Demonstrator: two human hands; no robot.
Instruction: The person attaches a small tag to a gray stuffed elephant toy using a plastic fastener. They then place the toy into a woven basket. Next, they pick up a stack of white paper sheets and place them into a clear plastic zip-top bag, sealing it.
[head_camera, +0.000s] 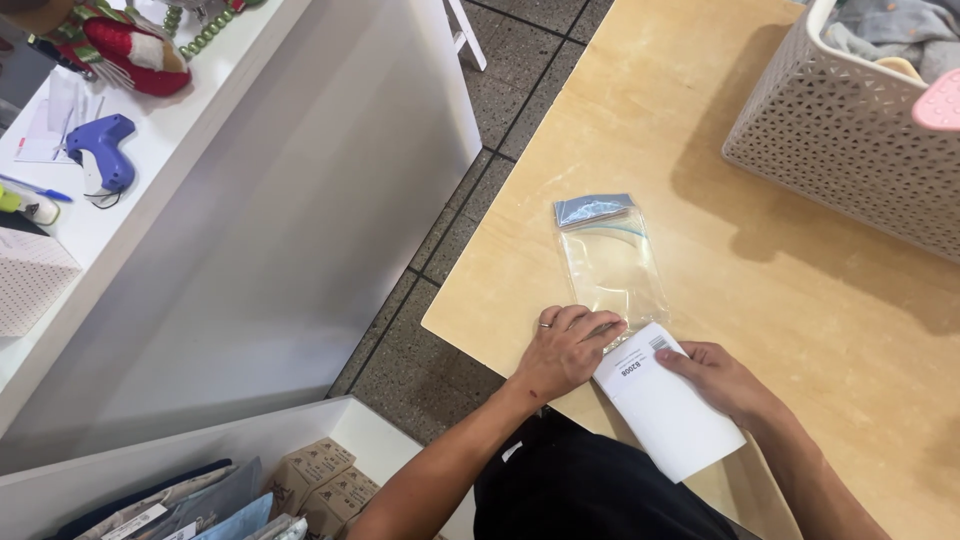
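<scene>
I see my left hand (565, 350) lying flat at the near edge of the wooden table (800, 300), fingers (590, 325) spread and pressing the near end of a clear plastic bag (612, 265). My right hand (722, 380) rests just beside it, fingers pinning a white card (675, 415) that meets the bag's opening and overhangs the table's edge. A perforated basket (840, 130) stands at the far right corner.

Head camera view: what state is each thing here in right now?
Clear plastic bag: flat on the wooden table, empty-looking.
White card: lying flat at the bag's mouth.
Left hand: pressing on the bag's end.
Right hand: resting on the card.
Lattice basket: upright, holding cloth.
</scene>
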